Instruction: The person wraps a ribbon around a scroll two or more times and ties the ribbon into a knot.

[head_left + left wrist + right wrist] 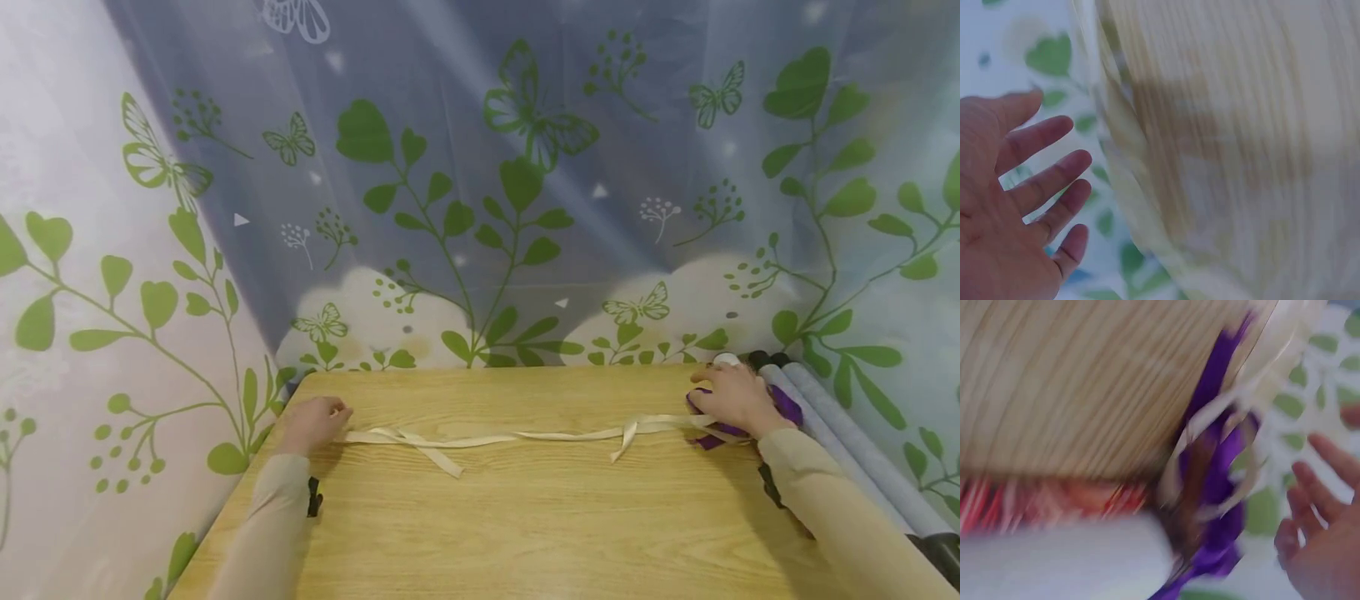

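A cream ribbon lies stretched across the wooden table, with loose tails near both ends. At its left end is my left hand; the left wrist view shows that hand with fingers spread, holding nothing. My right hand is over a crumpled purple ribbon at the table's far right. In the right wrist view the fingers of that hand are loosely extended, apart from the purple ribbon. Cream loops and a blurred brown strip lie among the purple folds there.
Long grey rolls with black ends lie along the table's right edge. A patterned sheet with leaves and butterflies hangs behind the table and at both sides. A blurred red patterned strip runs along a table edge in the right wrist view.
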{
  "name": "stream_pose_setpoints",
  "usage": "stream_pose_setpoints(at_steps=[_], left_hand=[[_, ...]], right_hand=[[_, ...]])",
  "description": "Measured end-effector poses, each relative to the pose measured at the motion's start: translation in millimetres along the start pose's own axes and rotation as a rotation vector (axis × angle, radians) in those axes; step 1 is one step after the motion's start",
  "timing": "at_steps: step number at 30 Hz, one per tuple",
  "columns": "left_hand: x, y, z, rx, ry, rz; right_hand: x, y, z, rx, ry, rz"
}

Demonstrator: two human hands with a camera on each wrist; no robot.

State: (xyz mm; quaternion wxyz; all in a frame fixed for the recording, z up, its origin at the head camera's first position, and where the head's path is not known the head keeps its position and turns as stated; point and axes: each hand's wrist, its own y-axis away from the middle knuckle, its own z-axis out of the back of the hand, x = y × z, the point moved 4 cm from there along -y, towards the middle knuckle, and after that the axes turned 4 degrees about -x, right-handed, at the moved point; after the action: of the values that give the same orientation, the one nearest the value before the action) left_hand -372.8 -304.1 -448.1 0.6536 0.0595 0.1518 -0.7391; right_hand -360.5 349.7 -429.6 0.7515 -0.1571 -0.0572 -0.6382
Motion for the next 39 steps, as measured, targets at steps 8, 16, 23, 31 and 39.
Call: stream_pose_setpoints(at_steps=[8, 16, 23, 31, 39], left_hand=[[-64.5, -4.4, -32.3, 0.175, 0.183, -0.197], [-85.3, -2.6, -47.4, 0.219, 0.221, -0.217], [-69.9, -3.3, -45.9, 0.159, 0.160, -0.158], [-57.8, -1.7, -42.2, 0.145, 0.151, -0.163], [-47.3, 5.7, -31.8, 0.161, 0.169, -0.111]], right_hand=[[69.7, 2.6, -47.9, 0.173, -0.161, 0.315], [82.3, 9.2, -59.6, 0.082, -0.107, 0.355], [65.5, 11.7, -50.7, 0.042, -0.108, 0.346], [53.2, 10.8, -47.1, 0.063, -0.138, 0.353], [41.1, 12.7, -46.4, 0.067, -0.111, 0.339]])
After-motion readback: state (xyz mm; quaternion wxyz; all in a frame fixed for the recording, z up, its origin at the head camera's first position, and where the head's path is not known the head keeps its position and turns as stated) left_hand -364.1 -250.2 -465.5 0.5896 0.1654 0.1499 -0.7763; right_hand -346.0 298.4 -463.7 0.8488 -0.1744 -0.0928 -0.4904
